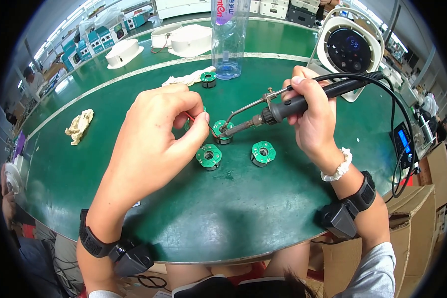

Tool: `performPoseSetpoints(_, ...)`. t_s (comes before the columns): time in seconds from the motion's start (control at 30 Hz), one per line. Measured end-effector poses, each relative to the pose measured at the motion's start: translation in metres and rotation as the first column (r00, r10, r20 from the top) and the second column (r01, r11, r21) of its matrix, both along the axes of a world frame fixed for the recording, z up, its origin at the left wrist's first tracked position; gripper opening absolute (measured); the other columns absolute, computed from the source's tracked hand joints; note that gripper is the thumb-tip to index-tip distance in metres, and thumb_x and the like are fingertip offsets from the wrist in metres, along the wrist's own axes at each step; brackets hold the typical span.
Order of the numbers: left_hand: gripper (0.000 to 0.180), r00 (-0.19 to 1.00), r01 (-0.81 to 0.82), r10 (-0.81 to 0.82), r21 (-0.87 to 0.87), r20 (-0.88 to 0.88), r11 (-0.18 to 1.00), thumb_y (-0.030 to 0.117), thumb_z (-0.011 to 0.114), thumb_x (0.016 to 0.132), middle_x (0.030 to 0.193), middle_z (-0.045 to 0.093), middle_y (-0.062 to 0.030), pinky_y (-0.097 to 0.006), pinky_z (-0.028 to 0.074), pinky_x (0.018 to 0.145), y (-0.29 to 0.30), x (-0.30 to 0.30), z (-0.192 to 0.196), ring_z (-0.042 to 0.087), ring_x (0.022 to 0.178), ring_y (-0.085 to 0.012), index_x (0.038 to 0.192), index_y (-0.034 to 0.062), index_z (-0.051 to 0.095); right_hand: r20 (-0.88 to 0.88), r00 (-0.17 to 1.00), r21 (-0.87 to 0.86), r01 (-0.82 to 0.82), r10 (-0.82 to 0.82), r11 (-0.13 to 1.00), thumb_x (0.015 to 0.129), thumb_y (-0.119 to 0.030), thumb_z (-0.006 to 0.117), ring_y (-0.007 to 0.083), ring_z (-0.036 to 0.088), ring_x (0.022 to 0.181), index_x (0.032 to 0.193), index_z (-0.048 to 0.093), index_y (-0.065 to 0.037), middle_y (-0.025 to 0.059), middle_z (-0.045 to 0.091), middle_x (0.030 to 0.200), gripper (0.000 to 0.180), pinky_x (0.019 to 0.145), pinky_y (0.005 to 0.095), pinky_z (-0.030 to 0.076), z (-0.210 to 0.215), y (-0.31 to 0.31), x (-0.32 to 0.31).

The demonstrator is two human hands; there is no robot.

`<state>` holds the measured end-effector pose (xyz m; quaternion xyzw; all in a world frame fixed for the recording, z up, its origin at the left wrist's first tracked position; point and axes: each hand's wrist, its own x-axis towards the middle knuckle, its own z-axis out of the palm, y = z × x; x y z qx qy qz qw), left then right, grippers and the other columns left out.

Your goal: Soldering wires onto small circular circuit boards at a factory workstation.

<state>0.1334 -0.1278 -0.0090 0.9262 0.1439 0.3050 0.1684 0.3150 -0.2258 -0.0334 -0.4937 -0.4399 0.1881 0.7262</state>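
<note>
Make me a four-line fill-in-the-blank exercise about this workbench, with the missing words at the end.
The right hand grips a soldering ____.
The left hand pinches thin ____.
The tops of the round boards are coloured ____.
The scrunchie is coloured ____.

Missing words: iron; wire; green; white.

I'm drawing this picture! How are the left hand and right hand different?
The left hand pinches a thin red wire; the right hand grips a black soldering iron. The right hand has a white scrunchie just below it; the left hand has none. Both share black forearm straps.
</note>
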Motion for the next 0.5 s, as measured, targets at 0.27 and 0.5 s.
performPoseSetpoints(0.27,0.013,1.0,0.001,-0.001,0.023,0.016,1.0,0.001,0.055,0.07,0.057,0.041,-0.0072,-0.028,0.033,0.05,0.0005,0.0012,-0.0011,0.04,0.052,-0.0161,0.064,-0.0036,0.045,0.007,1.0,-0.004,0.004,-0.004,1.0,0.08,-0.02,0.047,0.0049,0.036,0.04,0.055,0.038,-0.008,0.0009,0.043,0.051,0.029,0.036,0.0192,0.028,-0.0006,0.0003,0.0005)
performPoseSetpoints(0.5,0.013,1.0,-0.004,0.004,0.014,0.012,1.0,0.001,0.055,0.07,0.057,0.042,-0.0073,-0.028,0.033,0.05,0.0001,0.0003,-0.0008,0.04,0.052,-0.0161,0.063,-0.0036,0.045,-0.001,1.0,0.005,-0.004,0.004,1.0,0.08,-0.021,0.048,0.0048,0.036,0.039,0.055,0.039,-0.008,0.0008,0.043,0.052,0.029,0.036,0.0189,0.028,-0.0007,0.0002,-0.0001)
